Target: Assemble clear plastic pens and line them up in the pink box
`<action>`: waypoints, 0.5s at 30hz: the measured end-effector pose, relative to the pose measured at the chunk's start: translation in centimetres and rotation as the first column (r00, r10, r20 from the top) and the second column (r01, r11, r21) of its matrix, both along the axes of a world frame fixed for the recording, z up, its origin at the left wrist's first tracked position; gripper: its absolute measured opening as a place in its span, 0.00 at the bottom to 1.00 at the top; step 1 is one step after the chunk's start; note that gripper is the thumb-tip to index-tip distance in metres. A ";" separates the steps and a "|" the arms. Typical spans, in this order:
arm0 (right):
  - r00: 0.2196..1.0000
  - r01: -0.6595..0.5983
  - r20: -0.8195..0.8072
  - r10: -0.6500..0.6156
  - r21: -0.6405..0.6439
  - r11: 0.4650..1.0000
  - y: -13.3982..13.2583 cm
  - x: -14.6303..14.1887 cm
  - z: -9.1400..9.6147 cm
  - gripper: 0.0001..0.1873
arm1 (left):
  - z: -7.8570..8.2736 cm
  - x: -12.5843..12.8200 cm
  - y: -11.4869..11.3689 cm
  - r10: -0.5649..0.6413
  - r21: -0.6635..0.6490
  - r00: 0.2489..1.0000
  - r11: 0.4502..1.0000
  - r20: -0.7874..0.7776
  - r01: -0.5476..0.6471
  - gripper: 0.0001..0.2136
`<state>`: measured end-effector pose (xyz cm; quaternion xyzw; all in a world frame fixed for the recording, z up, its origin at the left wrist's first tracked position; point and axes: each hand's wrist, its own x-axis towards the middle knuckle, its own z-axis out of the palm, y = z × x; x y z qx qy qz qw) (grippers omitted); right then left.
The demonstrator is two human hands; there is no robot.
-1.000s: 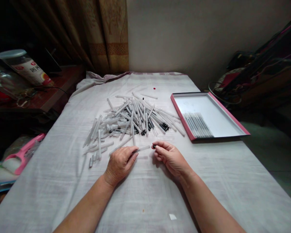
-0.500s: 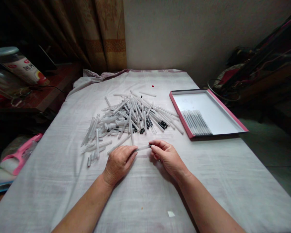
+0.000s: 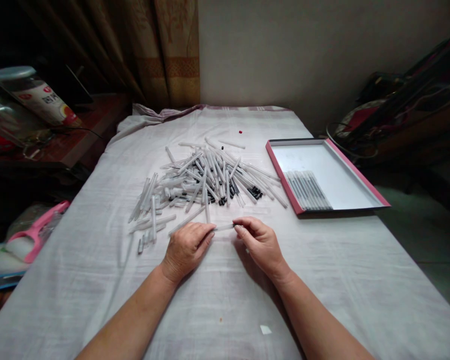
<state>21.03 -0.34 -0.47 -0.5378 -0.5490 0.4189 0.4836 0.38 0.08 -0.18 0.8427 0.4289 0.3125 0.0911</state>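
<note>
Left grip: the left hand (image 3: 190, 245) is closed, thumb against fingers, around one end of a clear pen tube (image 3: 224, 228), seemingly to keep it steady.
Right grip: the right hand (image 3: 260, 245) pinches a small black end piece (image 3: 235, 225) at the tube's other end, fingertips only, probably because so small a part leaves room for nothing more.
Pen tube: low over the table (image 3: 195, 310), nearly level between both hands, just in front of the pile; held there, I'd guess, for a straight line from hand to hand.
Pile: loose pen parts (image 3: 206, 180) heaped crosswise beyond the hands, within easy reach, black ends (image 3: 255, 192) mostly toward the person.
Tray: a pink-edged tray (image 3: 360, 175) sits to the right, apart from the heap, perhaps so the two don't mix.
Row: pens (image 3: 308, 190) lie side by side in its near left corner, likely to save space.
Strays: a red bit (image 3: 240, 132) lies behind the pile, a white scrap (image 3: 265, 329) near the forearms.
</note>
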 end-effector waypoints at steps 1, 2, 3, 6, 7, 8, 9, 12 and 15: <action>1.000 -0.004 0.015 0.004 0.018 1.000 0.0 0.0 0.0 0.07 | 0.0 0.0 0.0 0.001 -0.001 1.000 1.000 0.002 -0.001 0.09; 1.000 -0.008 0.029 0.007 0.037 0.999 0.0 0.0 -0.1 0.07 | 0.0 0.0 0.0 0.001 -0.002 1.000 1.000 0.004 -0.001 0.09; 0.999 -0.013 0.041 0.011 0.057 0.998 0.0 0.0 -0.1 0.07 | -0.1 0.0 0.0 0.001 -0.005 1.000 1.000 0.005 -0.001 0.09; 0.996 -0.031 0.084 0.023 0.091 0.995 0.0 0.1 -0.1 0.06 | -0.1 -0.1 0.0 -0.002 -0.008 1.000 1.000 0.011 0.002 0.09; 0.994 -0.040 0.108 0.030 0.093 0.995 0.0 0.2 -0.1 0.06 | -0.1 -0.1 -0.1 -0.006 -0.006 1.000 1.000 0.013 0.006 0.09; 0.990 -0.052 0.138 0.038 0.096 0.994 0.0 0.3 0.0 0.06 | -0.1 -0.1 -0.1 -0.011 -0.004 1.000 1.000 0.015 0.011 0.09; 0.983 -0.065 0.176 0.047 0.102 0.993 0.0 0.4 0.0 0.07 | 0.0 -0.1 -0.1 -0.017 0.000 1.000 1.000 0.015 0.017 0.09; 0.948 -0.107 0.311 0.062 0.130 0.986 0.0 0.6 0.1 0.14 | 0.0 -0.1 -0.1 -0.033 0.028 0.999 0.999 0.004 0.033 0.09; 0.914 -0.138 0.398 0.075 0.131 0.982 0.1 0.7 0.0 0.20 | 0.0 0.0 -0.1 -0.045 0.052 0.999 0.998 -0.010 0.046 0.09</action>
